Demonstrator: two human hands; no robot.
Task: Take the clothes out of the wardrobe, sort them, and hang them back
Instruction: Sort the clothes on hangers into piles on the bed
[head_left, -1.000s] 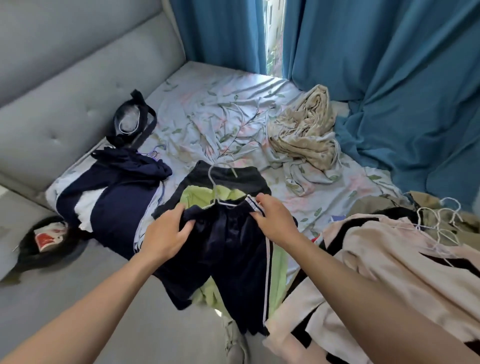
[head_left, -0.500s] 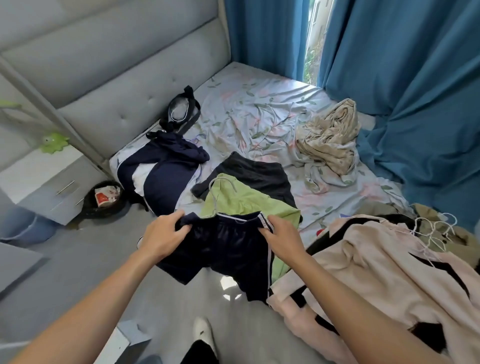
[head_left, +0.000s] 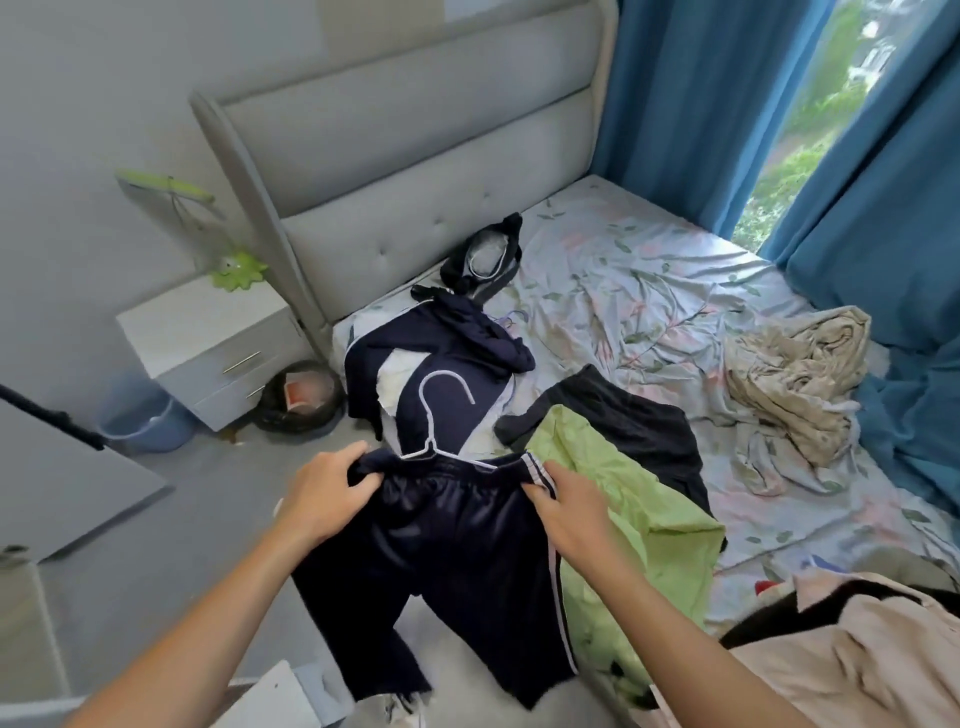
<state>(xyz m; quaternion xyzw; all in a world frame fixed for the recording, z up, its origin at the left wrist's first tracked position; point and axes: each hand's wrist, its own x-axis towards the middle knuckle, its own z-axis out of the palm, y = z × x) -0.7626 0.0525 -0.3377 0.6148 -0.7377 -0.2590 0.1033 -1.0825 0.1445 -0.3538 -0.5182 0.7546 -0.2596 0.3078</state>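
I get bright, even daylight through the window (head_left: 810, 119) at the upper right, where the gap between the blue curtains (head_left: 675, 104) is blown out. Shadows on the bed (head_left: 623, 270) are soft. My wide lens bends the headboard (head_left: 415, 140) and curves the picture's edges. My forearms at the bottom edge look slightly soft; the centre is fairly sharp.

Single view only — a head-worn wide-angle camera, angled forward and down from standing height beside the bed (head_left: 649, 291). Both forearms enter from the lower edge; the hands sit close, near frame centre. Headboard (head_left: 415, 156) and curtains (head_left: 675, 104) lie well beyond — edges visibly bowed.
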